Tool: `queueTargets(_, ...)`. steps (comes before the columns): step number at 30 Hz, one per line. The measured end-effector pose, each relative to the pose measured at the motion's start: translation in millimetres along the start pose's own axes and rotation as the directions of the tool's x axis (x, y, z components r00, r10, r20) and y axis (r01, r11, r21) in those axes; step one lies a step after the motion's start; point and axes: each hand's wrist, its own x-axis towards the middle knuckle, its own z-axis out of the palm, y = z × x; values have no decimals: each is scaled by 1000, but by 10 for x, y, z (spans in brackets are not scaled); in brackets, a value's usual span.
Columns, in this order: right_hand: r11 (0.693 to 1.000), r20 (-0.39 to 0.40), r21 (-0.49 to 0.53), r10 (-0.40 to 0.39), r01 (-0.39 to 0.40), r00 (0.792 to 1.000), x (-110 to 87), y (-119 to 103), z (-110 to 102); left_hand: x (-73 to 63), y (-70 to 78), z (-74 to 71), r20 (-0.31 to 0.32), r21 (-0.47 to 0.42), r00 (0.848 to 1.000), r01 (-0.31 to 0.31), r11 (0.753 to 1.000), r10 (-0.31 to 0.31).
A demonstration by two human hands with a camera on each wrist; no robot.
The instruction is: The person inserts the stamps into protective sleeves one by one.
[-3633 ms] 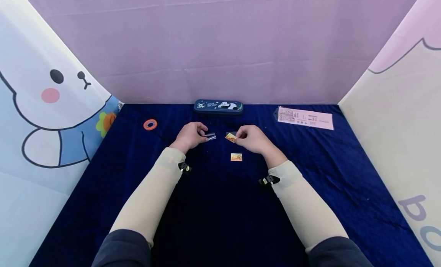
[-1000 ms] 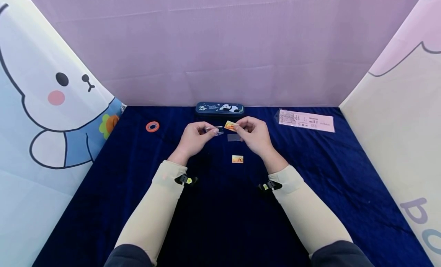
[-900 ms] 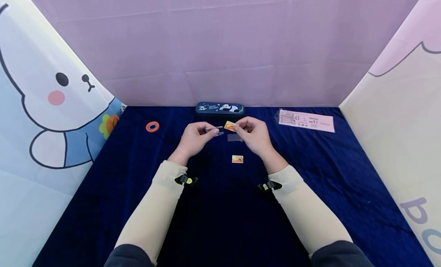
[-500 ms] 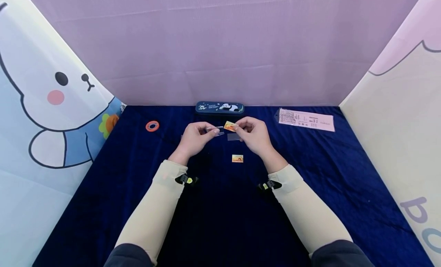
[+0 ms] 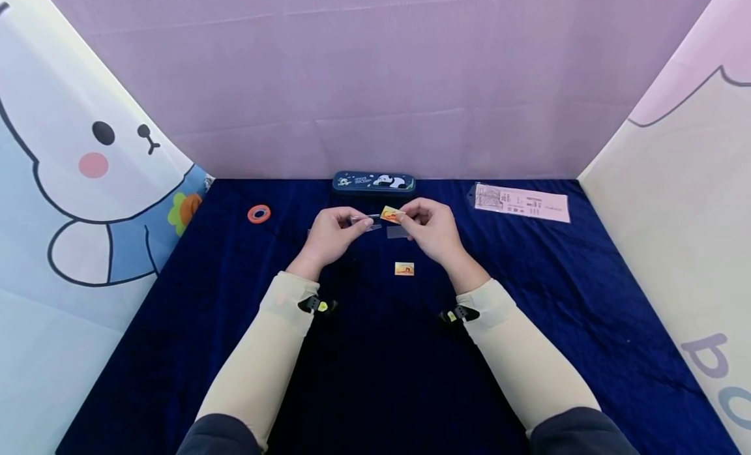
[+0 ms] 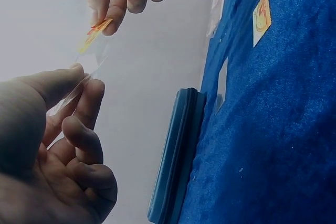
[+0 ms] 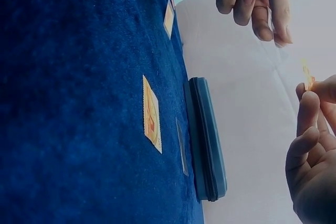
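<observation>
My left hand [image 5: 333, 234] pinches a small clear plastic sleeve [image 6: 97, 66] between thumb and forefinger, with its mouth end toward the right. Facing it, my right hand [image 5: 433, 232] pinches a yellow-orange postage stamp [image 5: 390, 214] by one corner; in the left wrist view the stamp's lower tip overlaps the sleeve's edge. Both hands are raised above the cloth. Beneath the held stamp lies another clear sleeve [image 5: 397, 232] on the cloth. Nearer to me is a second stamp [image 5: 404, 269], lying flat with perforated edges. The right wrist view also shows a small pale-edged piece [image 7: 168, 19] beneath my left hand.
A dark blue pencil case [image 5: 373, 182] with a panda print stands against the back curtain. An orange ring-shaped roll [image 5: 259, 214] sits at the left, and a pink printed packet [image 5: 522, 202] lies at the back right. Blue velvet cloth [image 5: 375, 364] covers the table.
Since the oldest frame, both hands have come closer together and the right hand has moved the stamp up toward the left hand's sleeve. Over the last second the hands have barely moved.
</observation>
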Motion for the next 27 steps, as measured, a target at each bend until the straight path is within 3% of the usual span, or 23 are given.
queueTargets(8,1000,-3,-13,0,0,1000,113,335,16,9,19,5,10,-7,1000,12,1000,-12)
queueTargets(27,999,25,-49,-1,3,1000,97,373,21,-1,17,14,9,-19,999,33,999,-33)
